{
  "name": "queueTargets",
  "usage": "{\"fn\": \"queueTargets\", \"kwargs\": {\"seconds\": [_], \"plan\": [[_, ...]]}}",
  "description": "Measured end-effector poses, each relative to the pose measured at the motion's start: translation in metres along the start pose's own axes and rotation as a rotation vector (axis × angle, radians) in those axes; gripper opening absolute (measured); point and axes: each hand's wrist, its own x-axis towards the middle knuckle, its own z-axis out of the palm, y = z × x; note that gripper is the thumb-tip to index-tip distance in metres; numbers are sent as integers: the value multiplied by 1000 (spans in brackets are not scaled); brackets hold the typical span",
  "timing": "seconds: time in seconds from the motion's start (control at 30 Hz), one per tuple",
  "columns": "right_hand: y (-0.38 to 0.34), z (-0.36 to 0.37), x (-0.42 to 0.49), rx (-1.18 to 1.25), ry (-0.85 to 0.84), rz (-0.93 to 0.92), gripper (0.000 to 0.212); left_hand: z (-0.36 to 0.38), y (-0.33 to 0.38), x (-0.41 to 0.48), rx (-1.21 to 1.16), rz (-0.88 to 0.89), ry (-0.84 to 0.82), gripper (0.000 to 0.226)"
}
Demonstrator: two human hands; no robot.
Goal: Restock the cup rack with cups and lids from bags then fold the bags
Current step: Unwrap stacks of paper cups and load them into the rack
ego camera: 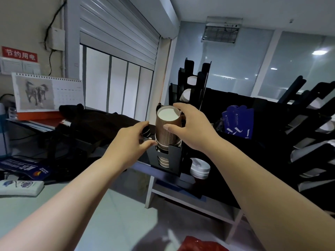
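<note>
a red plastic bag [199, 244] is cut off at the bottom edge. the left hand [132, 140] fingers curl round the black plastic cup rack [172, 160], tips hidden. the right hand [192, 127] fingers and thumb pinch the stack of brown ribbed paper cups [167, 131], which stands straight up in the rack's front slot, rims down.

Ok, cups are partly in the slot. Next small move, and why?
Probably press the cups down. The right hand grips the stack, which stands high above the rack slot with more cups seated below, and the left hand holds the rack edge.
</note>
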Motion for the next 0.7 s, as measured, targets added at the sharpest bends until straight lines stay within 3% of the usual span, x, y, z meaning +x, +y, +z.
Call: {"fn": "queueTargets", "kwargs": {"seconds": [0.13, 0.3, 0.47, 0.7], "plan": [[-8, -9, -11, 16, 59, -20, 69, -10, 9, -6, 5, 36, 89, 49], [-12, -25, -39, 81, 207, -45, 41, -23, 24, -24, -47, 23, 171, 36], [0, -26, -97, 150, 253, 23, 21, -7, 43, -62, -153, 68, -4, 25], [39, -24, -197, 115, 60, 245, 18, 39, 73, -120, -171, 94, -257, 19]]}}
